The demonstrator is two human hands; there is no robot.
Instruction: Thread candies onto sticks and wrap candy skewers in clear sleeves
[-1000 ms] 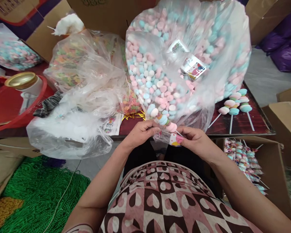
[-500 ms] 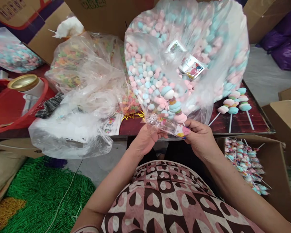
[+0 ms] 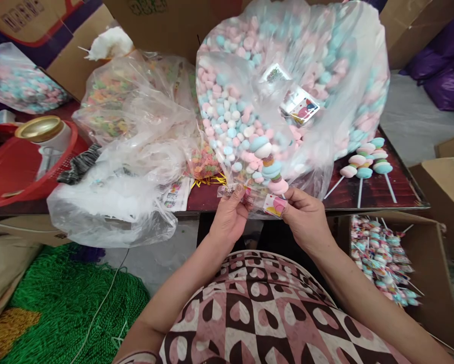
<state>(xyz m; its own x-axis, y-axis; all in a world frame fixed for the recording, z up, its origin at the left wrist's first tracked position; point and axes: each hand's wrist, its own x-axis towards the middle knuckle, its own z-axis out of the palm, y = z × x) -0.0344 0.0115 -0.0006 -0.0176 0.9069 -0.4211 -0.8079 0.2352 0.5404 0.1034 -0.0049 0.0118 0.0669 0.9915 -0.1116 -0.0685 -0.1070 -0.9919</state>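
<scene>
1. The candy skewer [image 3: 268, 162] lay low and nearly flat between the hands a second ago. Now it stands upright above them, its stacked pieces rising in front of the big bag of pink and blue candies [image 3: 325, 76].
2. The left hand [image 3: 229, 217] has moved from the skewer's side to the crinkled clear end of the small wrapper [image 3: 250, 194]. Its grip is closed on that end, with thumb and fingertips pinching the film.
3. The right hand [image 3: 306, 217] has its grip closed on the wrapper's printed pink-and-yellow end, just below the lowest candy. The stick seems to be pinched there too, but the fingers hide it.
4. As I judge it, the skewer is now lined up with the wrapper, which is stretched between the hands. The candy pieces look to be outside the film.
5. The skewer carries blue, white and pink puffy rounds with a few small coloured sweets between them, and a pink piece lowest.
6. It hangs in the air over the near edge of the table [image 3: 371, 194], touching neither the table nor the bare skewers [image 3: 367, 159] lying to the right.
7. A cardboard box [image 3: 435, 263] of wrapped skewers sits below the right forearm.
</scene>
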